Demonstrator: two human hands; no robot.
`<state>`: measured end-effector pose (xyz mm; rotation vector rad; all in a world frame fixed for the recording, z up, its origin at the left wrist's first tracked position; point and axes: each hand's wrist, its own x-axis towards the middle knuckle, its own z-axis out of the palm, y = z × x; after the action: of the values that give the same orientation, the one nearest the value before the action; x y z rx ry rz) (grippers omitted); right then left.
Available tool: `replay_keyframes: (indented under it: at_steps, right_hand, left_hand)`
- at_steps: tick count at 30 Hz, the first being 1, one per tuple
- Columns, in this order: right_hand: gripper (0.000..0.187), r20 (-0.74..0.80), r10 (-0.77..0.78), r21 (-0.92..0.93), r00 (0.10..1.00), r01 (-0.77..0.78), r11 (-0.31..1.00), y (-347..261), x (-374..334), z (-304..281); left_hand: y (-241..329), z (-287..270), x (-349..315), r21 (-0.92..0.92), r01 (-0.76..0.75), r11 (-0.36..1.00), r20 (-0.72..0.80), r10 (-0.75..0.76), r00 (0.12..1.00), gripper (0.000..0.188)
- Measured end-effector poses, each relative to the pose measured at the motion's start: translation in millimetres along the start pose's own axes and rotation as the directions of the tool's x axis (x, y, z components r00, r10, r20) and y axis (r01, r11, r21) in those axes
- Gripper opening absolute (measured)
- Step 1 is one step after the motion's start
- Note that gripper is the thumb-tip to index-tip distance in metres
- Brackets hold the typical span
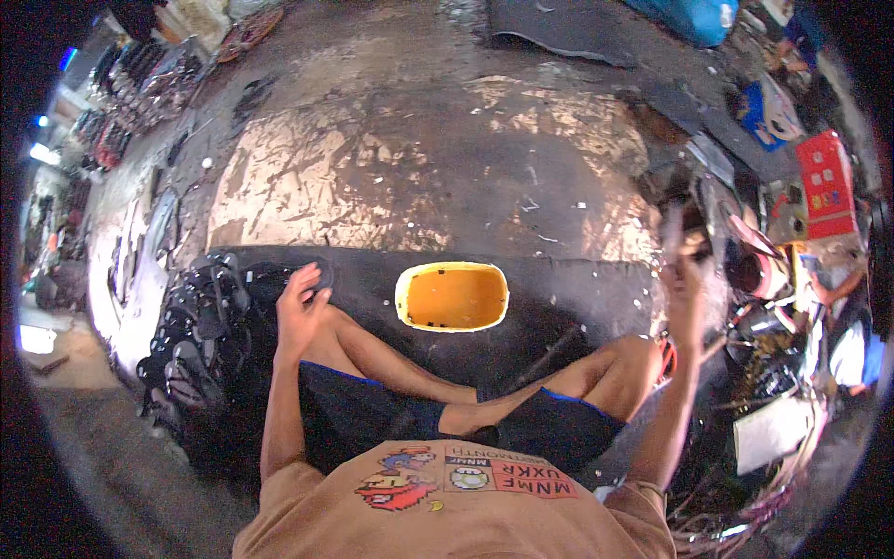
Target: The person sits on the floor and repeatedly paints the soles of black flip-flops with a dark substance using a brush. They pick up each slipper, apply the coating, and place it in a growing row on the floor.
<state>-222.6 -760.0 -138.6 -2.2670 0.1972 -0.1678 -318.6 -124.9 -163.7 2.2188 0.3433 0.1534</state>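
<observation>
My left hand [303, 300] is above my left knee, its fingers curled round the near edge of a small dark flat piece [324, 273]. What kind of piece it is does not show clearly. Off to the right, my right hand [686, 270] is raised beside the clutter there and smeared by motion. Its fingers cannot be made out, nor whether anything is in them. Between the hands, in front of my crossed legs, a yellow oval tub [453, 296] stands on the dark mat [372, 270], with orange-brown contents or inner walls.
A heap of black sandals or soles [200, 317] lies by my left knee. To the right are scattered tools, cans and scraps, a red box [827, 184] and a white board [773, 433]. A dark sheet [559, 28] and a blue bag [694, 17] lie at the far side.
</observation>
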Motion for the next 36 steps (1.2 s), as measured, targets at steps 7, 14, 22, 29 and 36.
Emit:
replay_keyframes:
  at_steps: [7, 14, 22, 29, 36]
  right_hand:
    - [0.063, 0.003, -0.102, 0.008, 0.995, 0.102, 0.995, -104.2, -45.1, 81.9]
    - [0.029, 0.393, 0.078, 0.461, 0.916, -0.269, 0.846, -191.3, -35.7, 125.6]
    - [0.049, 0.357, -0.262, 0.159, 0.896, 0.218, 0.963, -179.9, 13.4, 149.4]
    - [0.042, 0.002, -0.531, -0.141, 0.847, 0.526, 0.839, -118.6, 80.2, 97.4]
    - [0.047, 0.147, -0.062, -0.587, 0.987, 0.138, 0.798, -89.9, -53.6, 102.0]
  left_hand:
    - [-8.6, -36.7, -55.8, -0.240, -0.002, 0.971, -0.164, -0.039, 0.986, 0.043]
    - [-2.5, -37.9, -70.3, -0.241, 0.173, 0.955, -0.179, -0.219, 0.959, 0.040]
    - [2.3, -36.1, -59.1, -0.165, 0.221, 0.961, -0.186, -0.250, 0.950, 0.036]
    - [11.4, -120.4, -107.5, 0.200, 0.237, 0.951, -0.558, -0.088, 0.825, 0.034]
    - [-65.9, -264.7, -189.0, 0.239, 0.754, 0.612, -0.965, 0.066, 0.253, 0.063]
